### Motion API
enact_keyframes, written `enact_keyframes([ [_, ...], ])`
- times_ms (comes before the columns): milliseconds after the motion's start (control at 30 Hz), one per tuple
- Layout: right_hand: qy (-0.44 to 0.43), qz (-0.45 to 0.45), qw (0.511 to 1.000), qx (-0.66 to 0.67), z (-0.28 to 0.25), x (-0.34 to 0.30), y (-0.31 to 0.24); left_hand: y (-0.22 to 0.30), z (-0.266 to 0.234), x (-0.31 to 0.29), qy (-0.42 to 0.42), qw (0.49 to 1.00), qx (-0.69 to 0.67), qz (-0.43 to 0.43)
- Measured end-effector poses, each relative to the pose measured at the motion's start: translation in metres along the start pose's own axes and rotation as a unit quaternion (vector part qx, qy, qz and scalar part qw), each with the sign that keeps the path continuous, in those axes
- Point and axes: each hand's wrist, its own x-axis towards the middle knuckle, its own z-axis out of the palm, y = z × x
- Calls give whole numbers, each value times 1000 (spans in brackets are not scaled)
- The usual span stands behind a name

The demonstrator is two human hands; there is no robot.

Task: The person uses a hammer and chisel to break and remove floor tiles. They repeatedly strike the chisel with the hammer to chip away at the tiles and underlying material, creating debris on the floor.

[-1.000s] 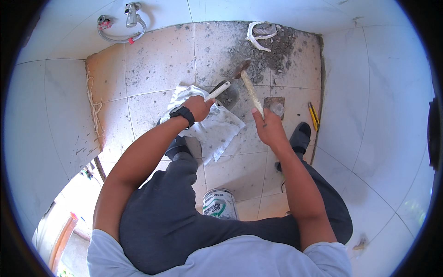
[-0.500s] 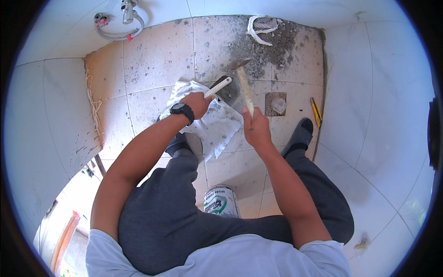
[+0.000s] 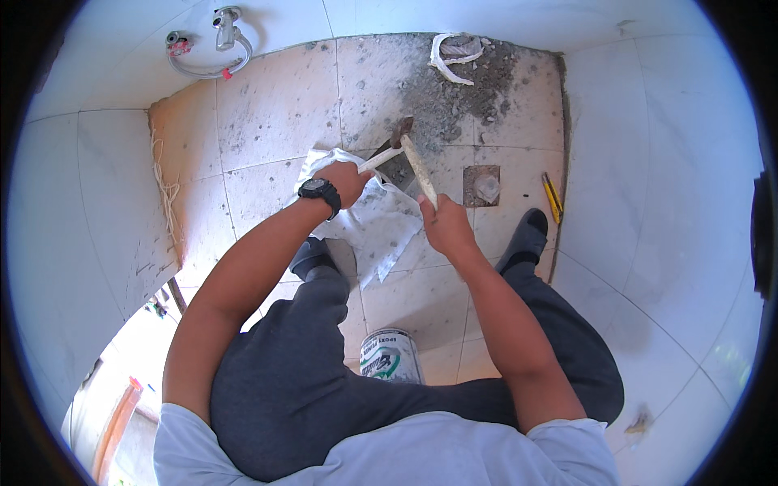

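My left hand (image 3: 344, 183) grips a white-handled tool (image 3: 379, 160) low over the floor; its working end is hidden. My right hand (image 3: 447, 228) is closed round the pale handle of a hammer (image 3: 421, 173). The hammer's dark metal head lies just beyond the far end of the white handle, and the two overlap in view; whether they touch I cannot tell. A crumpled white cloth (image 3: 375, 225), smudged grey, is spread under and beside my left hand. Dark grey debris (image 3: 397, 172) shows between the two tools.
Grey rubble (image 3: 494, 85) covers the far right floor, with a white curved strip (image 3: 438, 63) on it. A square floor recess (image 3: 484, 186) and a yellow cutter knife (image 3: 552, 197) lie to the right. A paint bucket (image 3: 390, 354) stands between my legs. A hose (image 3: 237, 65) hangs at the far left wall.
The hammer head has swung left and slightly nearer, to the far end of the white handle. My right hand has shifted slightly left; my left hand keeps its place.
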Motion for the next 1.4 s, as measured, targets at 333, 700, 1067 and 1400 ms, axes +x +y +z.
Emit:
enact_keyframes([
  [333,21,9,999,-29,0,-1,5,4,-10,0,-16,999,30,13],
  [700,42,-7,999,30,10,-4,14,9,-20,-3,-21,998,52,22],
  [1067,49,-2,997,54,21,-14,12,12,-22,-3,8,997,60,39],
  [1400,104,-23,992,73,-16,-15,14,14,-12,-6,-29,999,-10,13],
])
